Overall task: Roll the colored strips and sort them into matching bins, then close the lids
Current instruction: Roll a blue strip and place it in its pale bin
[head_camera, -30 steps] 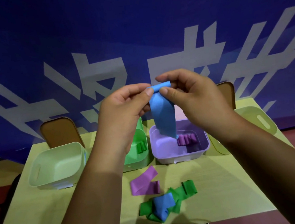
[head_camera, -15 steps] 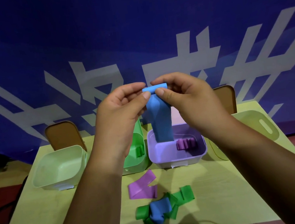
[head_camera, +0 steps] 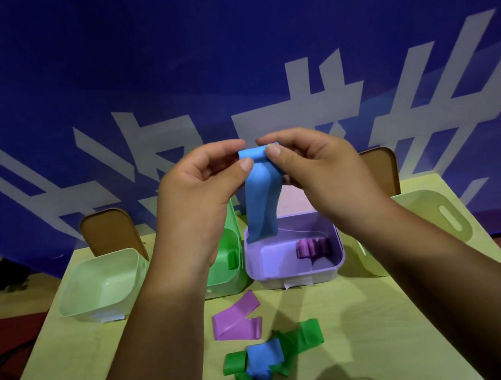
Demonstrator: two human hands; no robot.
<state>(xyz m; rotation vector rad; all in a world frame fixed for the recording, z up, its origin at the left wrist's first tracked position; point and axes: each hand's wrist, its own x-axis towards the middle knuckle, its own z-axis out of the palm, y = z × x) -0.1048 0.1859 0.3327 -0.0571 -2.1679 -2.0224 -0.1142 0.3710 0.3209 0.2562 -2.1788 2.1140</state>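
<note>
Pale yellow-green table [head_camera: 75,366] standing before a blue banner [head_camera: 227,52] with white characters; both hands, left [head_camera: 195,193] and right [head_camera: 323,172], pinching the blue strip [head_camera: 260,201] above the bins.

Two bare forearms, no sleeves in view. Left hand [head_camera: 199,192] and right hand [head_camera: 319,172]: no gloves, rings, watch or wristband visible. Fingers [head_camera: 245,167] with short, unpainted nails. Upper arms out of frame.
</note>
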